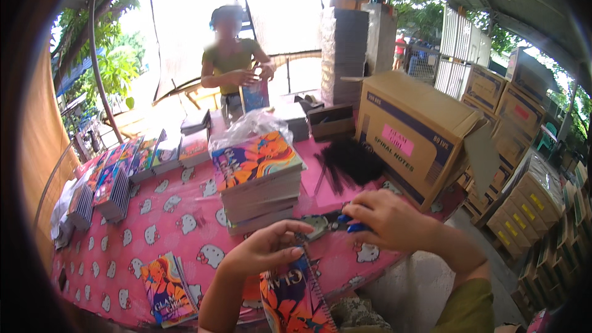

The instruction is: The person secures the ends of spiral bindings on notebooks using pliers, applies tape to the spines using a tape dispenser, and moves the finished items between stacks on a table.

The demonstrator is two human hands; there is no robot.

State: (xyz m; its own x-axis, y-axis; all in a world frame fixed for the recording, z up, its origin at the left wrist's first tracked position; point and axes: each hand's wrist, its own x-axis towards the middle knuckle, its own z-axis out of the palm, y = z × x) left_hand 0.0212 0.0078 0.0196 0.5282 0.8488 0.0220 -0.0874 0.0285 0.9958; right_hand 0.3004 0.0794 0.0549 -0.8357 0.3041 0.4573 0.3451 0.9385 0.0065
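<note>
My left hand [262, 253] is closed on a spiral notebook [290, 302] with a bright purple and orange cover, gripping it near its upper end. The coil runs down the notebook's right edge. In my right hand [388, 217] are pliers with blue handles [357, 228]; their dark head points left toward the notebook's coil end. Whether the jaws touch the coil, I cannot tell. A small grey-green item [317, 224] lies by the pliers' head, its kind unclear. Beyond my left hand stands a tall stack of colourful notebooks [256, 176].
Several notebooks [169, 290] lie front left on the pink patterned tablecloth [166, 209]. More notebook stacks [112, 194] line the left side. Black plastic coils [354, 161] sit beside a large cardboard box [410, 135]. Across the table, another person [234, 65] holds a notebook.
</note>
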